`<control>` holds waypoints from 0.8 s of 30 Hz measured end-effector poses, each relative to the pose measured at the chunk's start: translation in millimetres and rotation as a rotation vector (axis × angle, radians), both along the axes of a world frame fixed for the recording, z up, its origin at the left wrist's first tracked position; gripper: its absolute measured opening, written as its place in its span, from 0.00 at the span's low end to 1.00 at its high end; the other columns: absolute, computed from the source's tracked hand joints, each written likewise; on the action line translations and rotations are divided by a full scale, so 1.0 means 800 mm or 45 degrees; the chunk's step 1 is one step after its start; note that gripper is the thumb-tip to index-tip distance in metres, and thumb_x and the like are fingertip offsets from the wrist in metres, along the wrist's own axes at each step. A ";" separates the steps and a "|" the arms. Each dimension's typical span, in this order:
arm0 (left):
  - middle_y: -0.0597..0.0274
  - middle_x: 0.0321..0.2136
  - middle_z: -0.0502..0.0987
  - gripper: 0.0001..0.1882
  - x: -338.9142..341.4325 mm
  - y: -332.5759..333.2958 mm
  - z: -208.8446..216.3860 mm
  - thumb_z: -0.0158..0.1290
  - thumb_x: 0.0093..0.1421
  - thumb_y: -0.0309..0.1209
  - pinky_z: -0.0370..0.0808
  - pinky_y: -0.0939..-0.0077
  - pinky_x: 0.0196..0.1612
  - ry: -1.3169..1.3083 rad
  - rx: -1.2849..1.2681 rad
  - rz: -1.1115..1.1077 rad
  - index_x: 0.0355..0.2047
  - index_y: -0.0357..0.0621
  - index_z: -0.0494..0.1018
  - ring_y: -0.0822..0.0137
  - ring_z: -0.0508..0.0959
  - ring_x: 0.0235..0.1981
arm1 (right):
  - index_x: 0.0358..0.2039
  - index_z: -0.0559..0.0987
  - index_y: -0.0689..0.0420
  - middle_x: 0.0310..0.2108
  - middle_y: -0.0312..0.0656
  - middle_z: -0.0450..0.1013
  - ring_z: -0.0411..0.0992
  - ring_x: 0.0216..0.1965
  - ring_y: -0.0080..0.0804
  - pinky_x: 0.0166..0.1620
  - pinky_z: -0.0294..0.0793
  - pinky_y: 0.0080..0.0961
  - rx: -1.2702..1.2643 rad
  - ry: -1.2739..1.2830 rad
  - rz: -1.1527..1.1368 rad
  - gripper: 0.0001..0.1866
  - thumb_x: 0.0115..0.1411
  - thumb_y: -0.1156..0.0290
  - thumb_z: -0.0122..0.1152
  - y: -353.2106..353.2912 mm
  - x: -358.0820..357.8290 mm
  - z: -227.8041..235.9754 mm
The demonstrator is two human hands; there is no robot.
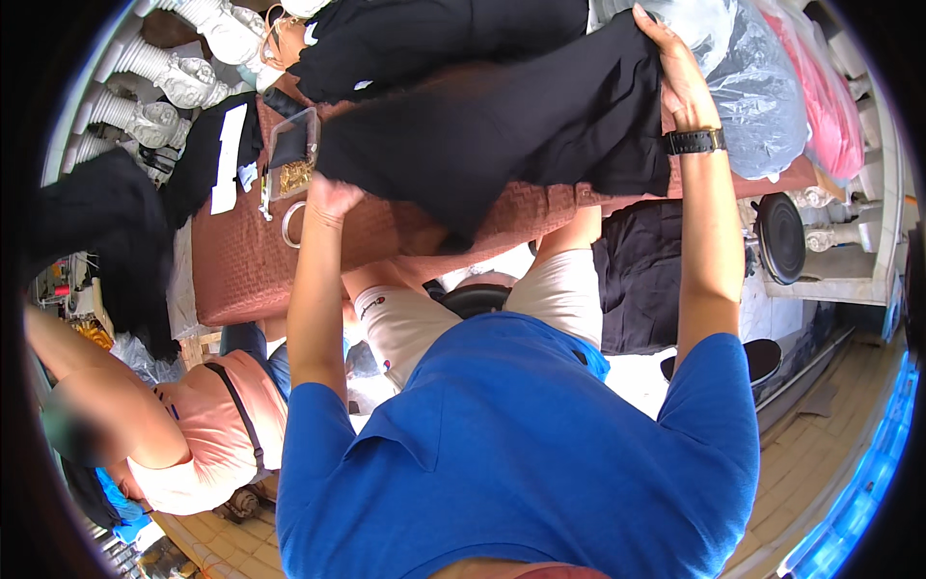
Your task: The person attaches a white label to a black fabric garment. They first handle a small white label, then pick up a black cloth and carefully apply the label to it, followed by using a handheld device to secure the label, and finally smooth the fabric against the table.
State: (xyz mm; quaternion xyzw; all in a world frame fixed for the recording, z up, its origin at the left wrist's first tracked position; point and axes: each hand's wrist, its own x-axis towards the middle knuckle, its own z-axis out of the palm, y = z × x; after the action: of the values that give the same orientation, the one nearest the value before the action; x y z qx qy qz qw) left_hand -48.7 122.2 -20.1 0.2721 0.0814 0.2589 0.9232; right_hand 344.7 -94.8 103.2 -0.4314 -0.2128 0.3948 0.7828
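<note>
A piece of black cloth (502,121) is stretched between my two hands above the brown-covered table (246,275). One corner of it hangs down toward my lap. My left hand (334,197) grips the cloth's left end, its fingers partly hidden by the fabric. At the right end, my right hand (683,85) holds the edge, with a finger reaching up to the top corner. Close to my left hand stands a clear plastic box (307,130) with small gold-coloured pieces and something dark inside. A white ring (293,224) lies just below the box.
More black fabric (424,43) lies at the far side. Filled plastic bags (762,92) crowd the back right, beside a white railing. A white strip (229,159) lies on dark cloth at left. A co-worker in a pink shirt (217,425) sits at left near black cloth (106,232).
</note>
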 end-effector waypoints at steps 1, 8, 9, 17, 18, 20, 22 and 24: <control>0.52 0.59 0.73 0.24 0.003 0.003 -0.007 0.45 0.72 0.42 0.70 0.57 0.63 -0.134 -0.102 -0.048 0.63 0.44 0.68 0.56 0.72 0.62 | 0.38 0.78 0.57 0.33 0.35 0.77 0.76 0.37 0.23 0.44 0.78 0.24 -0.044 -0.077 -0.005 0.06 0.60 0.77 0.66 0.003 0.000 -0.001; 0.53 0.50 0.79 0.17 0.058 0.037 0.049 0.53 0.69 0.32 0.78 0.66 0.57 0.391 0.384 0.431 0.53 0.34 0.72 0.62 0.81 0.50 | 0.60 0.61 0.66 0.40 0.44 0.76 0.78 0.36 0.31 0.42 0.82 0.28 0.029 -0.296 -0.073 0.30 0.58 0.85 0.60 0.024 0.058 -0.023; 0.53 0.49 0.80 0.15 0.059 0.037 0.072 0.54 0.69 0.29 0.78 0.68 0.55 0.451 0.543 0.488 0.52 0.34 0.72 0.63 0.81 0.49 | 0.51 0.70 0.69 0.37 0.43 0.77 0.78 0.34 0.31 0.39 0.82 0.28 0.107 -0.370 -0.135 0.20 0.57 0.85 0.58 0.023 0.040 -0.006; 0.61 0.38 0.81 0.17 -0.018 0.070 0.134 0.58 0.66 0.29 0.76 0.85 0.38 0.630 0.947 1.003 0.53 0.37 0.72 0.77 0.80 0.37 | 0.43 0.80 0.60 0.42 0.38 0.77 0.74 0.45 0.27 0.50 0.73 0.26 -0.035 -0.574 -0.040 0.08 0.63 0.75 0.59 -0.015 0.073 -0.024; 0.62 0.37 0.81 0.18 -0.028 0.046 0.127 0.59 0.66 0.29 0.74 0.86 0.38 0.871 0.979 1.088 0.53 0.37 0.71 0.78 0.79 0.38 | 0.47 0.80 0.59 0.47 0.38 0.77 0.74 0.50 0.27 0.55 0.71 0.25 -0.107 -0.586 -0.031 0.12 0.64 0.73 0.60 -0.028 0.059 -0.033; 0.65 0.36 0.79 0.19 -0.039 0.000 0.095 0.59 0.65 0.29 0.71 0.88 0.36 1.207 1.075 1.105 0.54 0.38 0.69 0.81 0.77 0.36 | 0.51 0.80 0.58 0.49 0.36 0.78 0.75 0.50 0.23 0.53 0.72 0.19 -0.314 -0.789 -0.059 0.15 0.66 0.70 0.62 -0.066 0.034 -0.055; 0.66 0.34 0.78 0.20 -0.075 -0.036 0.045 0.59 0.65 0.29 0.67 0.90 0.32 1.167 1.167 1.030 0.55 0.38 0.69 0.83 0.73 0.31 | 0.51 0.81 0.58 0.46 0.34 0.79 0.75 0.44 0.19 0.47 0.74 0.15 -0.479 -0.937 0.048 0.15 0.65 0.71 0.62 -0.101 0.008 -0.094; 0.68 0.34 0.78 0.19 -0.114 -0.061 -0.011 0.59 0.65 0.26 0.65 0.90 0.30 1.135 1.219 0.822 0.54 0.37 0.72 0.84 0.70 0.28 | 0.50 0.82 0.60 0.47 0.35 0.79 0.74 0.43 0.19 0.49 0.72 0.17 -0.564 -0.826 0.210 0.15 0.63 0.75 0.62 -0.134 -0.014 -0.129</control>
State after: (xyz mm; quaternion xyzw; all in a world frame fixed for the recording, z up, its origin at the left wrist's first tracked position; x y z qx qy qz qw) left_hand -140.0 73.7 -28.7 0.6880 0.4036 0.3901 0.4600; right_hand 333.6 -202.1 -0.1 -0.6734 -0.3927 0.3359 0.5287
